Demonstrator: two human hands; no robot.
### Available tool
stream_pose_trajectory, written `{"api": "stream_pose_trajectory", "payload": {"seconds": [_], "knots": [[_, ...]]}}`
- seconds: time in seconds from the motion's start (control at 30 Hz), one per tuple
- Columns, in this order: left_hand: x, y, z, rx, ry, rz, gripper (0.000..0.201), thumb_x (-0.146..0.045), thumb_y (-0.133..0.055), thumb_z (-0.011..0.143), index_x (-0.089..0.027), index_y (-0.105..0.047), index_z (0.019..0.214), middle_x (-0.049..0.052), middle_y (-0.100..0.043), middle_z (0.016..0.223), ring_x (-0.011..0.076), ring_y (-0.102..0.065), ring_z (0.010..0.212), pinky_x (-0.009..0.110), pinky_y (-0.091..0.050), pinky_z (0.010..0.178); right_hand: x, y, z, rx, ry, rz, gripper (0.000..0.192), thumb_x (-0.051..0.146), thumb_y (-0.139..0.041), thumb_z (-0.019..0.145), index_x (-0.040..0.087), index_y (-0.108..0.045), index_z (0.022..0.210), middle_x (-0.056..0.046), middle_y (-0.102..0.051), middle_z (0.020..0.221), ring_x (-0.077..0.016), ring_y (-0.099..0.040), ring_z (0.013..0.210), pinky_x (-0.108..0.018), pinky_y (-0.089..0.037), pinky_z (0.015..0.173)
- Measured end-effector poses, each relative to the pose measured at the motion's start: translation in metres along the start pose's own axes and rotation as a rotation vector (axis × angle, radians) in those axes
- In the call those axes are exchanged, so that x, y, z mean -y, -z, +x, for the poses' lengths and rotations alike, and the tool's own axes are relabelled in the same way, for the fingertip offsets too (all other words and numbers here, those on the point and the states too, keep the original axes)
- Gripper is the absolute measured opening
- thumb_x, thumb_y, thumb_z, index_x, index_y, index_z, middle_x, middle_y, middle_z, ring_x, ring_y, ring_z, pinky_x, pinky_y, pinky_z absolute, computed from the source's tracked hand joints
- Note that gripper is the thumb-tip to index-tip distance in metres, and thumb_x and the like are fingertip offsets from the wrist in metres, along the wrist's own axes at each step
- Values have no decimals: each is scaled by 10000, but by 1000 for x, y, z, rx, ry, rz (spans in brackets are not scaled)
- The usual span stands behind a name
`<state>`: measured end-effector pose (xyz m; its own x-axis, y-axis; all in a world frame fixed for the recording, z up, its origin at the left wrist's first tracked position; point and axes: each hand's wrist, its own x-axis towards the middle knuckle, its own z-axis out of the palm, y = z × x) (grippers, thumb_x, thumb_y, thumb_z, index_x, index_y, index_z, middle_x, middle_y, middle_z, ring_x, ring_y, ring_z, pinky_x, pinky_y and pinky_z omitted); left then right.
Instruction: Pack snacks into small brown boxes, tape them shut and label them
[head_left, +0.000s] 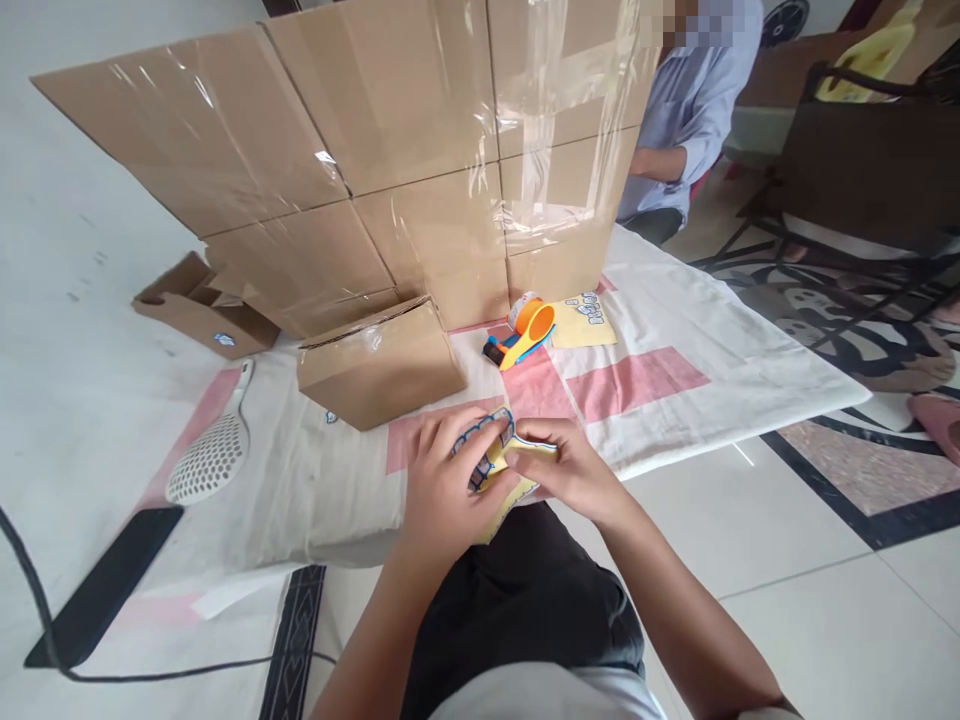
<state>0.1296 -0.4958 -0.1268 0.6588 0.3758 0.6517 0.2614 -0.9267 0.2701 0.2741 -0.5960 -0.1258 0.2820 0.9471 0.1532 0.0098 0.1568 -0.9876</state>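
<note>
Both hands pinching yellow sticker sheet with blue-edged labels (496, 462): left hand (442, 480) steadying sheet, right hand (570, 465) grip narrow, peeling. Small taped cardboard box (381, 362) just beyond.

soft, even daylight fills the scene, bright on the pale floor (787, 560) at left, which nearly washes out. glare streaks across the clear tape on the cardboard boxes (390, 160) (strongest near the middle seams). shadows are faint and diffuse. wide-angle bending curves the edges; the far right corner sits darker and slightly soft.
</note>
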Motion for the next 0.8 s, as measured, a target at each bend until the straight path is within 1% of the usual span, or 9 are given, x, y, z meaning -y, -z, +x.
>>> {"api": "stream_pose_trajectory", "payload": {"seconds": [0.17,0.27,0.43,0.5,0.57,0.63,0.67,0.73,0.8], "knots": [[5,5,-3,68,73,-151,274,-232,-605,943,-274,-713,1192,47,-725,1120,231,-653,1066,411,-443,953,-14,-7,6,42,109,7,285,423,-573,1006,193,-679,875,-2,-618,793,-148,-563,751,-271,-451,708],[9,10,-2,82,60,-208,232,-227,-605,953,-269,-744,1133,40,-736,1067,220,-658,1023,413,-452,928,-18,-4,7,62,151,-75,293,377,-556,1016,191,-673,822,-15,-624,813,-158,-571,769,-288,-446,729],[17,12,2,69,76,-318,206,-216,-599,969,-262,-787,1039,36,-709,914,192,-644,899,381,-479,825,-19,-2,7,87,195,-175,345,394,-564,1004,203,-625,723,-20,-577,756,-165,-535,719,-298,-445,687],[20,9,1,47,140,-420,211,-209,-589,976,-252,-791,1018,30,-679,868,173,-639,854,343,-498,772,-19,-1,5,90,197,-177,366,383,-560,1003,198,-592,689,-19,-570,758,-161,-532,713,-297,-444,680],[22,5,-1,-24,236,-480,213,-205,-578,987,-245,-787,1000,20,-665,852,155,-643,828,306,-505,733,-19,1,3,83,177,-165,361,368,-543,1011,194,-580,696,-23,-584,787,-157,-543,717,-295,-440,672],[22,-1,-2,-98,271,-480,185,-213,-596,981,-239,-777,1008,16,-674,862,148,-644,817,294,-508,726,-18,4,0,68,147,-153,335,347,-519,1021,193,-583,730,-30,-608,836,-160,-573,752,-295,-447,684],[21,-4,-3,-106,250,-466,154,-232,-636,960,-238,-773,1031,17,-683,872,152,-644,818,298,-514,733,-17,6,-2,59,138,-154,323,335,-512,1024,194,-584,742,-33,-615,854,-163,-584,769,-296,-451,693],[18,-9,-2,-62,156,-444,155,-266,-716,906,-242,-773,1049,20,-705,877,163,-646,813,316,-525,746,-17,10,-4,59,143,-179,305,314,-509,1024,199,-585,752,-26,-600,836,-162,-576,765,-297,-451,697],[15,-11,-1,-20,99,-456,114,-258,-733,892,-246,-782,995,18,-720,848,166,-649,793,328,-527,745,-16,13,-6,78,162,-223,283,301,-517,1018,206,-605,766,-21,-591,822,-165,-572,768,-302,-460,716]]}}
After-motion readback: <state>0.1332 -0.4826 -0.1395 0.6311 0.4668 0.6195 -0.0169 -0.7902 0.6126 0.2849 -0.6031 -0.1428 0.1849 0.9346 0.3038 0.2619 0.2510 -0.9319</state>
